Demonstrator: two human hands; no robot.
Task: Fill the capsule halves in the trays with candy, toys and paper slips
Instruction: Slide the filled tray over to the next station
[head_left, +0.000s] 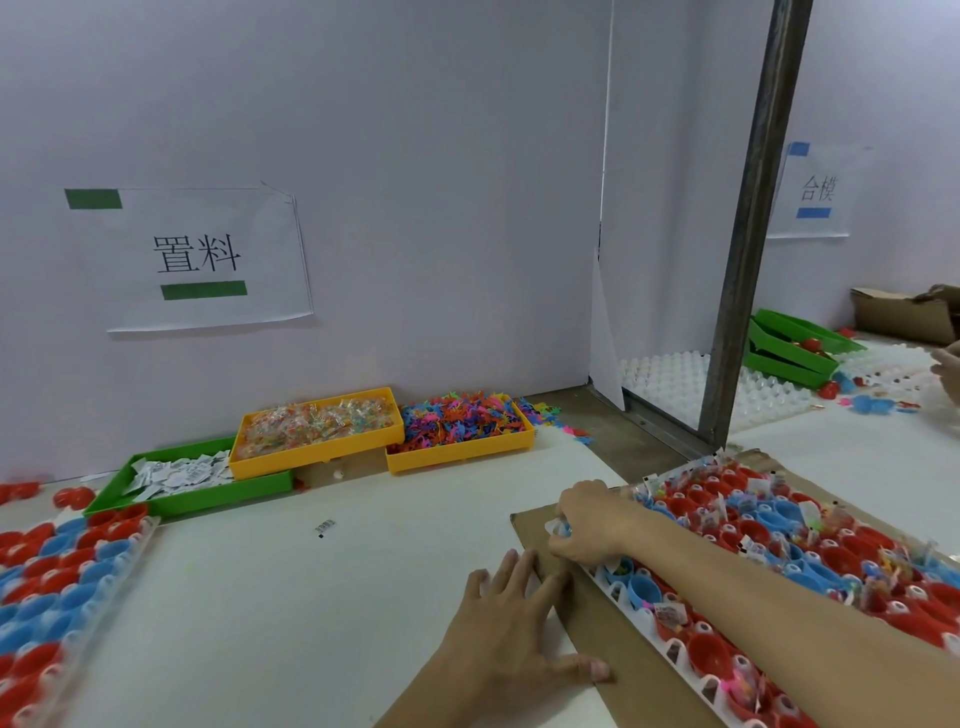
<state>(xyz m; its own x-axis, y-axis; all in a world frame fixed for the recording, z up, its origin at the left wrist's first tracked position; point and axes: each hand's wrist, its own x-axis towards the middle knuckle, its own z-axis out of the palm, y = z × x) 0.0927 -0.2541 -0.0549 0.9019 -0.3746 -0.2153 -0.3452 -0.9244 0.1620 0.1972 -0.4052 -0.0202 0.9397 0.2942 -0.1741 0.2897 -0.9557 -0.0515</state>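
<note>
Pale walls with taped paper signs back a white table (322, 597). Along its far edge sit a green bin of paper slips (179, 480), a yellow bin of wrapped candy (317, 428) and a yellow bin of small plastic toys (460, 423).

At the table's right edge a filled tray (810, 551) of red and blue capsule halves rests on a cardboard sheet (613, 639), its long axis running from the near right corner toward the far middle. A second tray (57, 582) of empty-looking halves lies at the left edge.

My right hand (589, 527) pinches the filled tray's far left corner. My left hand (511, 631) lies flat, fingers spread, across the cardboard's edge.

That tray looks thin, light and floppy, and the loose halves could tip. Better to slide it by the stiffer cardboard than lift one corner.
</note>
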